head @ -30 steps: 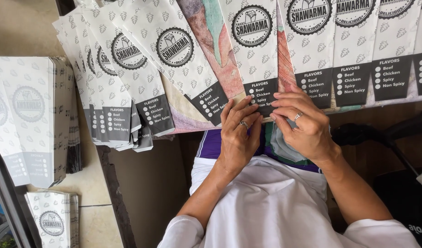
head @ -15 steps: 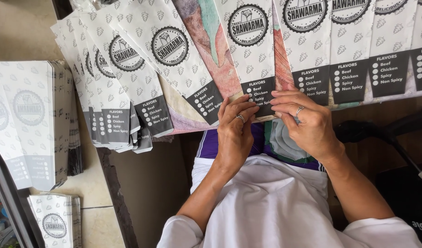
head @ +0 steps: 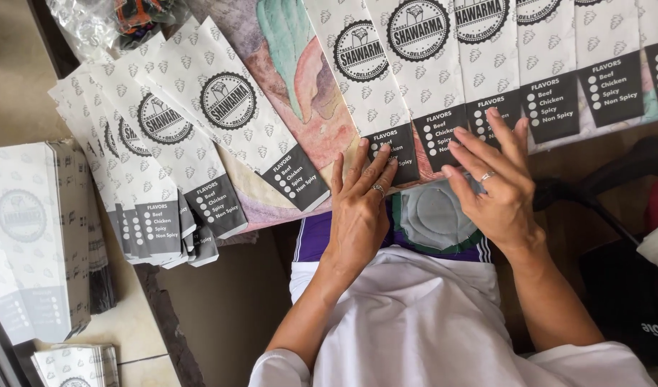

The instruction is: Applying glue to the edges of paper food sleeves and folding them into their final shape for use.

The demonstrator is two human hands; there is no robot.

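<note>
Stack of flat bags [head: 35,236] at left — crumpled plastic wrap [head: 103,18].

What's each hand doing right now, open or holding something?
Left hand: open, fingers flat on a paper bag.
Right hand: open, fingers spread, holding nothing.

The row of paper bags [head: 486,64] along the desk [head: 307,107] runs off the top and right edges, so their upper ends are cut off. The left hand [head: 361,208] covers the lower corner of one bag [head: 375,93]. The stack of bags [head: 28,236] at the left edge is partly out of view, its print blurred. The clear plastic wrap [head: 99,21] at the top is cropped, its contents unclear.
</note>
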